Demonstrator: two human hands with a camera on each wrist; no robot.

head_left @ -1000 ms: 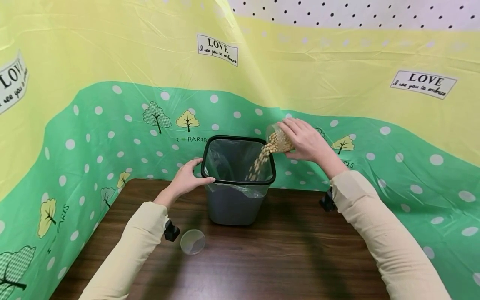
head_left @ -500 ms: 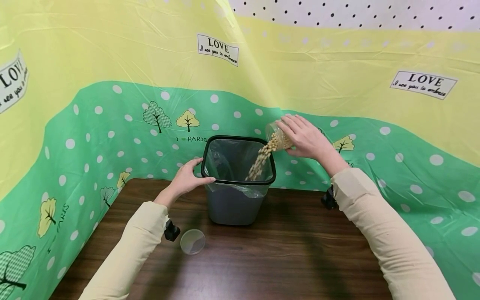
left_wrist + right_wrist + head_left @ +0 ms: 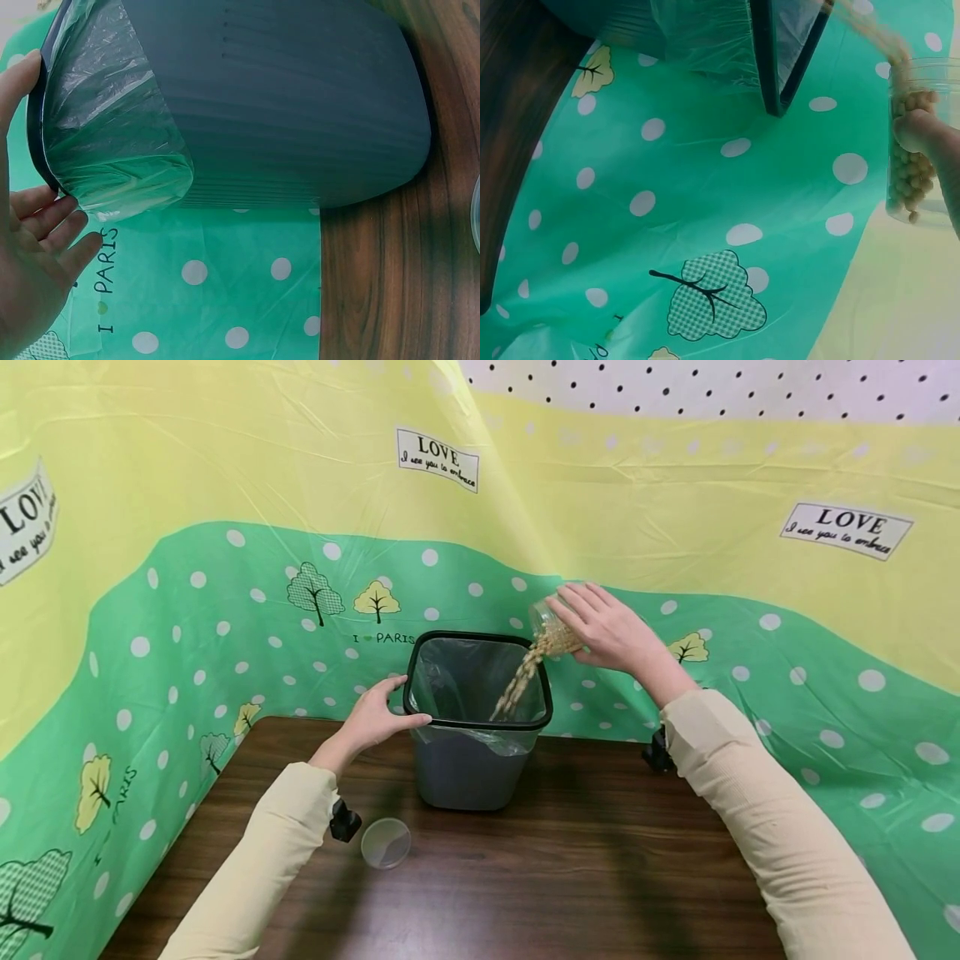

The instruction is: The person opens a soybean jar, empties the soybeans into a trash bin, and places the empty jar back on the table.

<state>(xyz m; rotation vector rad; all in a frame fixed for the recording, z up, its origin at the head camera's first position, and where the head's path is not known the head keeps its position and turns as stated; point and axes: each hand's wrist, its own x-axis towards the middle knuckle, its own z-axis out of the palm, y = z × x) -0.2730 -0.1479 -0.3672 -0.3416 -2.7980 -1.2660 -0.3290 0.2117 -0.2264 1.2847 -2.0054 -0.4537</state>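
My right hand [image 3: 611,631] grips a clear plastic jar [image 3: 542,613], tilted mouth-down over the right side of a dark grey trash can [image 3: 468,772]. Round tan dried beans [image 3: 519,683] stream from its mouth into the can. In the right wrist view, several beans [image 3: 911,176] still lie inside the jar, and the thumb presses its wall. The can stands upright, lined with a clear plastic bag [image 3: 112,112] held under a black rim [image 3: 480,724]. At the rim's left corner my left hand [image 3: 378,714] holds on, thumb at the front and fingers around the side.
A clear round lid [image 3: 386,843] lies on the dark wooden table [image 3: 540,885], in front and to the left of the can. Behind the table hangs a green and yellow printed cloth [image 3: 247,568], close to the can's back.
My right hand has risen slightly and tipped the jar further, and the beans keep pouring out, with fewer showing in it. My left hand has stayed at the rim.
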